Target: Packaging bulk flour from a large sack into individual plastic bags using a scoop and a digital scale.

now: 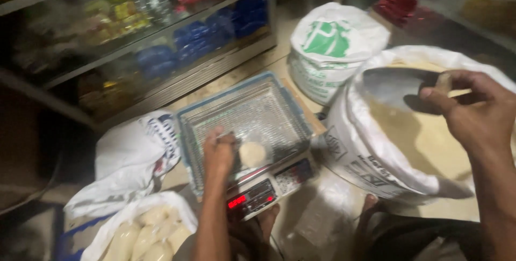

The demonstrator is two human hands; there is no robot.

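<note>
My left hand (pixel 219 152) rests on the metal pan of a digital scale (pixel 252 113), fingers pinching the top of a small clear bag of pale grain (pixel 252 154) that sits on the pan. My right hand (pixel 473 110) is over a big open white sack of pale grain (pixel 408 132) and grips the handle of a dark scoop (pixel 395 86) held above the grain. The scale's red display (pixel 237 201) glows at the front.
A second, tied white sack with a green print (pixel 330 46) stands behind the scale. At lower left a white bag (pixel 126 159) and a sack holding several filled clear packets (pixel 142 234). Glass shelves of packaged goods (pixel 140 35) run along the left and back. My bare feet (pixel 371 202) are below.
</note>
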